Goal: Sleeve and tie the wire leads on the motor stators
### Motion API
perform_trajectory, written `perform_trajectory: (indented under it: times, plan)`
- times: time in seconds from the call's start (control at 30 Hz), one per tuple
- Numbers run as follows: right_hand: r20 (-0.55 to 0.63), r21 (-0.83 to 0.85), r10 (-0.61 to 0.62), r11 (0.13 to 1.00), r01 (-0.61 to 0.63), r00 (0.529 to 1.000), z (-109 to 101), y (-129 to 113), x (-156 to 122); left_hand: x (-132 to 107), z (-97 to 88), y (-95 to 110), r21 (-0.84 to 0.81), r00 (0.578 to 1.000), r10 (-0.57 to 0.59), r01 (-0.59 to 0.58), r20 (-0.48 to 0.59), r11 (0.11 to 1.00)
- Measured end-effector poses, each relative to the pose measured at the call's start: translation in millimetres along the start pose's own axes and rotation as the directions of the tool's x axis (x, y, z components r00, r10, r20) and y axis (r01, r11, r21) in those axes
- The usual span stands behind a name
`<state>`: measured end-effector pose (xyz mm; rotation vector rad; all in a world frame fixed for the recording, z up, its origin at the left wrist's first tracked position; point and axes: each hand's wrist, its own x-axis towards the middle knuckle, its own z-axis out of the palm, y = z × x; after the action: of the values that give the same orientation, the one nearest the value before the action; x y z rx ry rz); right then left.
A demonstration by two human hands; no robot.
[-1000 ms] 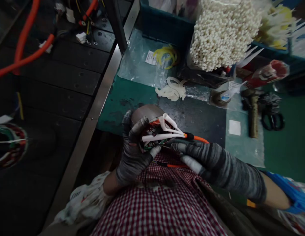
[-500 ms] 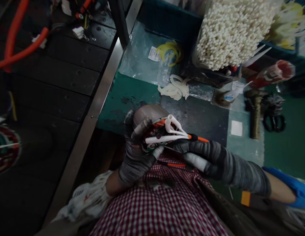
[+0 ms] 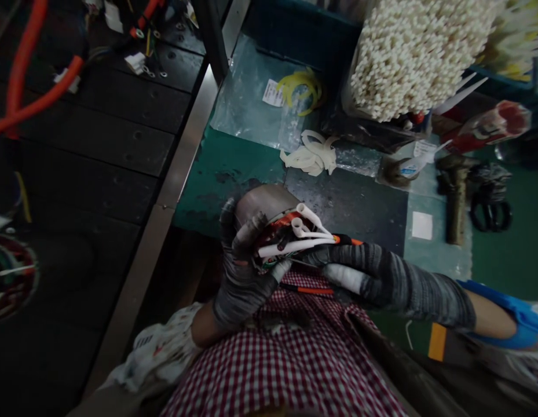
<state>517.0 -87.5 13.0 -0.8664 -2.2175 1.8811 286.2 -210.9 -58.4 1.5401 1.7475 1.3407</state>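
Observation:
Both my hands wear grey striped gloves. My left hand (image 3: 240, 266) is closed around a motor stator (image 3: 266, 200), a round metal shell with copper-red windings at its open end. White sleeves (image 3: 282, 248) stick out over the windings and meet at an orange cable (image 3: 356, 241) with a black wrap. Just below that cable, my right hand (image 3: 364, 272) is closed, thumb against fingers, at the stator's right side. A thin straight strand (image 3: 304, 263) runs from its fingertips toward my left thumb; whether it is a needle or a cord I cannot tell. Another orange-and-black lead (image 3: 314, 290) hangs below.
On the green bench lie white sleeve pieces (image 3: 312, 153), yellow rings (image 3: 301, 91) on a plastic bag, a glue bottle (image 3: 410, 168), a hammer (image 3: 456, 202) and black scissors (image 3: 490, 213). A bin of thin white tubes (image 3: 420, 58) stands behind. Another stator (image 3: 10, 278) sits left, beyond a metal rail (image 3: 164, 211).
Both hands stay at the stator, with only a slight shift of the right hand and the sleeves. The whole view has moved a little.

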Motion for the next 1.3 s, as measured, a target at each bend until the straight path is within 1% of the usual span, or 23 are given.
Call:
perform_trajectory:
  times: [0.1, 0.2, 0.4, 0.53, 0.67, 0.8, 0.9, 1.03, 1.1, 1.2, 1.3]
  plan:
    - [-0.015, 0.028, 0.064, 0.998, -0.063, 0.998, -2.1, -5.2, -2.2, -2.6, 2.1, -0.1, 0.007, 1.000, -0.022, 0.022, -0.008, 1.000]
    - [0.007, 0.085, 0.113, 0.990, -0.113, 0.994, -5.0, -10.0, -2.1, -2.6, 1.7, 0.8, 0.035, 1.000, -0.011, 0.011, -0.001, 0.999]
    - [0.044, 0.114, 0.119, 0.986, -0.124, 0.992, -5.2, -8.9, 2.1, -2.7, 1.9, 1.2, 0.014, 0.999, -0.035, 0.035, -0.005, 0.999]
    - [0.028, 0.073, 0.097, 0.992, -0.099, 0.995, -3.1, -5.4, 1.9, -3.7, 4.0, 0.5, 0.025, 0.999, -0.009, 0.010, -0.032, 1.000]
    - [0.007, 0.033, 0.095, 0.995, -0.095, 0.995, -0.4, -7.9, 2.9, -5.0, 5.9, -0.5, 0.021, 0.999, -0.002, 0.003, -0.051, 1.000]
    - [0.016, -0.020, 0.029, 0.999, -0.029, 0.999, 0.5, -11.4, 3.7, -4.7, 5.6, -1.3, 0.025, 0.998, 0.028, -0.026, -0.058, 0.999]
    - [0.035, -0.066, -0.004, 0.998, 0.006, 0.999, -2.4, -11.3, 3.6, -4.2, 3.9, -2.4, 0.052, 0.998, 0.048, -0.045, -0.048, 0.998]
    - [0.082, -0.081, 0.005, 0.997, 0.002, 0.997, -8.5, -12.4, 6.3, -6.3, 4.4, -3.6, 0.033, 0.999, 0.023, -0.022, -0.032, 0.999]
    - [0.094, -0.102, 0.009, 0.995, 0.001, 0.996, -9.5, -14.3, 8.5, -7.4, 6.2, -3.2, 0.025, 0.999, 0.019, -0.018, -0.050, 1.000]
    - [0.092, -0.172, -0.012, 0.985, 0.028, 0.996, -4.3, -16.2, 10.3, -7.4, 8.1, -2.5, 0.081, 0.996, 0.040, -0.033, -0.083, 0.996]
    - [0.033, -0.272, -0.096, 0.957, 0.101, 0.995, 7.2, -16.0, 7.7, -5.6, 5.6, -4.0, 0.102, 0.995, 0.060, -0.052, -0.081, 0.993]
